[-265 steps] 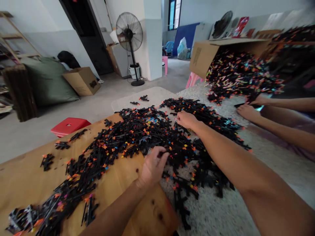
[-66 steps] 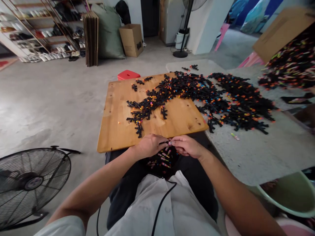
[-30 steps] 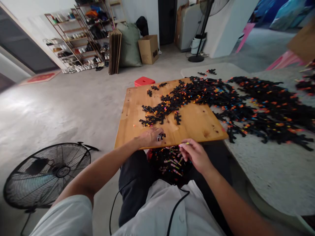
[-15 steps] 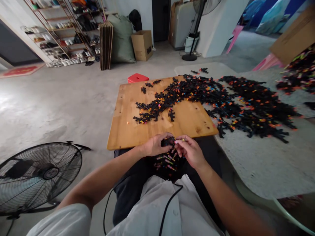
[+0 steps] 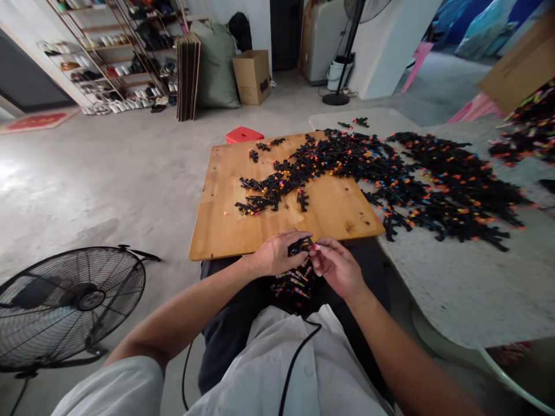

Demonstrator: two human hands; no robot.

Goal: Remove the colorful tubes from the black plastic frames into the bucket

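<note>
Over my lap, at the near edge of the wooden board (image 5: 217, 231), my left hand (image 5: 274, 253) is closed around a small black toy gun (image 5: 300, 246), which its fingers partly cover. My right hand (image 5: 341, 270) pinches a tiny pink-red piece (image 5: 316, 247) close against the toy gun's right end. Whether the two parts touch is too small to tell. Below both hands lies a heap of dark parts with multicoloured strips (image 5: 297, 282), partly hidden by my fingers. More black toy guns with orange, yellow and blue bits form a pile (image 5: 342, 153) on the board.
The pile spreads onto a grey stone-like table (image 5: 455, 289) on the right. A black floor fan (image 5: 89, 300) stands at the left. Beyond the board are a red stool (image 5: 243, 135), a cardboard box (image 5: 251, 78) and shoe racks (image 5: 115, 52). A black cable (image 5: 291, 370) crosses my shirt.
My right hand's fingertips have shifted slightly; a yellow-green tip showed there before, and a pink-red piece shows now. The toy gun has turned a little in my left hand.
</note>
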